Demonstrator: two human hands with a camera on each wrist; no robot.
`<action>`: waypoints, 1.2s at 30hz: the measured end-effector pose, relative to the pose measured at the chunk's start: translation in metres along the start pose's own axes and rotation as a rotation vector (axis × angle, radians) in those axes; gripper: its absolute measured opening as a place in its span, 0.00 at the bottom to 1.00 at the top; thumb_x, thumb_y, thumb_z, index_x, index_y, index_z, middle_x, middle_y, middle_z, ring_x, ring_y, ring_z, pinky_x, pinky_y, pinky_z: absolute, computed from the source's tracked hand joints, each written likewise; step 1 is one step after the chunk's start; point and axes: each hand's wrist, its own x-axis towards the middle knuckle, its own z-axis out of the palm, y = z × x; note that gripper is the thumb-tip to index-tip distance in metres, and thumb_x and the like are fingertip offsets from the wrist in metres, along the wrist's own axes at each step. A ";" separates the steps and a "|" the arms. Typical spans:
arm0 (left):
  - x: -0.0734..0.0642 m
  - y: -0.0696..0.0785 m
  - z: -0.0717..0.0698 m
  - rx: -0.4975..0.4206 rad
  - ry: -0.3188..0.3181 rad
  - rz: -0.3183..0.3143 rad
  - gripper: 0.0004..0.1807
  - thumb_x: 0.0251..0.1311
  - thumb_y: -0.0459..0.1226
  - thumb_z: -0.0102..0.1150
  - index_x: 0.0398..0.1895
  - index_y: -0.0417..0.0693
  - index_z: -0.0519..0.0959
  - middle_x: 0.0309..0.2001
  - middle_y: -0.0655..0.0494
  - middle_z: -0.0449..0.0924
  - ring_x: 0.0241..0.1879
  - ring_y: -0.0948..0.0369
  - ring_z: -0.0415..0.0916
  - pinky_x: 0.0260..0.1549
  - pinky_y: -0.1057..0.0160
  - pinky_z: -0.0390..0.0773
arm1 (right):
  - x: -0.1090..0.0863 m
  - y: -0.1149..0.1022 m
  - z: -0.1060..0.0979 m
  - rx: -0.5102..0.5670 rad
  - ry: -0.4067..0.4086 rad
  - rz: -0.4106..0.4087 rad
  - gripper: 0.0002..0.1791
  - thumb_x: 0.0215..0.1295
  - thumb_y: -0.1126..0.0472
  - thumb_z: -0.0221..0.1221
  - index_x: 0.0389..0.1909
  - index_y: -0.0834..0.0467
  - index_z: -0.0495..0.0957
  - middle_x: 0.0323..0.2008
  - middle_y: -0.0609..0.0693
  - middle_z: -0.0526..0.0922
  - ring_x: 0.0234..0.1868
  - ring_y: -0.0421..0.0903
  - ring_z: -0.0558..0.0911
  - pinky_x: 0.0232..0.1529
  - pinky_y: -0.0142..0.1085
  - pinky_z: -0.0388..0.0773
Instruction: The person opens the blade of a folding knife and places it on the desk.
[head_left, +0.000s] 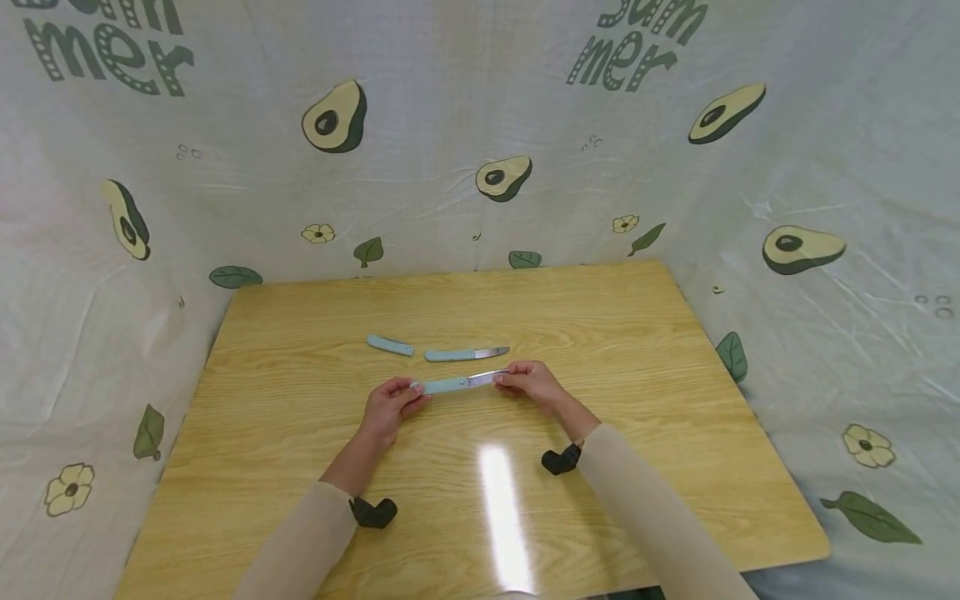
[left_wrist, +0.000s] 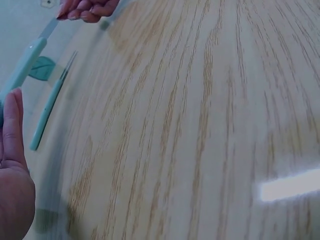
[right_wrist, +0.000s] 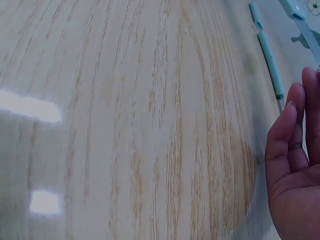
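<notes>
A folding knife (head_left: 446, 386) with a light blue handle is stretched out between both hands, blade unfolded. At the handle's end my left hand (head_left: 388, 410) pinches it between thumb and fingers. My right hand (head_left: 531, 382) pinches the blade near its tip and hides the point. The left wrist view shows the knife's handle (left_wrist: 25, 65) raised over the table. Just beyond it on the wood lies a second light blue folding knife (head_left: 450, 355), its blade open to the right. Left of that one is a third folding knife (head_left: 390, 345), folded shut.
Everything lies on a wood-grain table (head_left: 300, 317) with a bright light reflection near its front. A white cloth (head_left: 420, 100) printed with avocados and leaves hangs behind and at both sides. Dark wrist devices (head_left: 375, 512) sit at the sleeve cuffs.
</notes>
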 end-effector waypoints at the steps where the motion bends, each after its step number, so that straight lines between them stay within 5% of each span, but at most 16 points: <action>1: 0.000 0.000 0.000 0.001 -0.003 0.000 0.15 0.62 0.19 0.51 0.27 0.47 0.76 0.25 0.58 0.81 0.30 0.63 0.85 0.42 0.61 0.87 | 0.000 0.000 0.000 0.009 0.004 0.002 0.03 0.63 0.69 0.61 0.30 0.60 0.80 0.26 0.42 0.86 0.32 0.37 0.85 0.35 0.27 0.84; 8: 0.003 -0.001 -0.001 0.019 0.024 -0.024 0.11 0.63 0.22 0.54 0.29 0.46 0.77 0.27 0.58 0.83 0.30 0.63 0.86 0.41 0.64 0.86 | -0.001 0.000 0.001 0.047 0.032 -0.012 0.22 0.65 0.70 0.58 0.58 0.74 0.70 0.29 0.40 0.86 0.35 0.37 0.85 0.41 0.28 0.84; 12: 0.007 -0.002 0.002 0.071 0.126 -0.039 0.04 0.61 0.24 0.57 0.37 0.38 0.77 0.29 0.57 0.82 0.30 0.63 0.86 0.40 0.66 0.86 | -0.002 -0.002 0.000 0.058 0.074 -0.020 0.20 0.68 0.70 0.55 0.58 0.74 0.70 0.31 0.41 0.86 0.36 0.39 0.86 0.43 0.30 0.85; 16: 0.010 -0.004 0.009 0.164 0.230 -0.038 0.15 0.60 0.26 0.61 0.49 0.27 0.76 0.33 0.55 0.82 0.34 0.63 0.85 0.42 0.65 0.86 | -0.003 -0.003 0.001 0.074 0.126 -0.002 0.21 0.67 0.71 0.56 0.60 0.70 0.69 0.30 0.42 0.87 0.34 0.39 0.86 0.40 0.30 0.85; 21: 0.014 -0.006 0.019 0.258 0.334 -0.014 0.17 0.58 0.28 0.64 0.50 0.27 0.78 0.38 0.46 0.82 0.37 0.60 0.86 0.42 0.65 0.86 | -0.001 -0.003 0.004 0.067 0.220 0.042 0.25 0.65 0.70 0.59 0.63 0.66 0.68 0.30 0.46 0.87 0.31 0.39 0.86 0.35 0.29 0.84; 27: 0.023 -0.010 0.026 0.446 0.344 -0.012 0.15 0.59 0.34 0.65 0.47 0.34 0.82 0.44 0.40 0.83 0.41 0.57 0.86 0.41 0.66 0.86 | 0.005 -0.004 0.005 0.064 0.388 0.095 0.25 0.62 0.69 0.63 0.60 0.64 0.70 0.32 0.53 0.87 0.30 0.42 0.87 0.32 0.28 0.85; 36: 0.032 -0.016 0.028 0.697 0.374 0.051 0.15 0.57 0.39 0.68 0.45 0.40 0.84 0.41 0.43 0.85 0.37 0.58 0.86 0.35 0.68 0.86 | 0.015 -0.002 0.002 0.008 0.456 0.138 0.24 0.60 0.69 0.65 0.58 0.61 0.72 0.39 0.63 0.87 0.22 0.40 0.85 0.26 0.27 0.84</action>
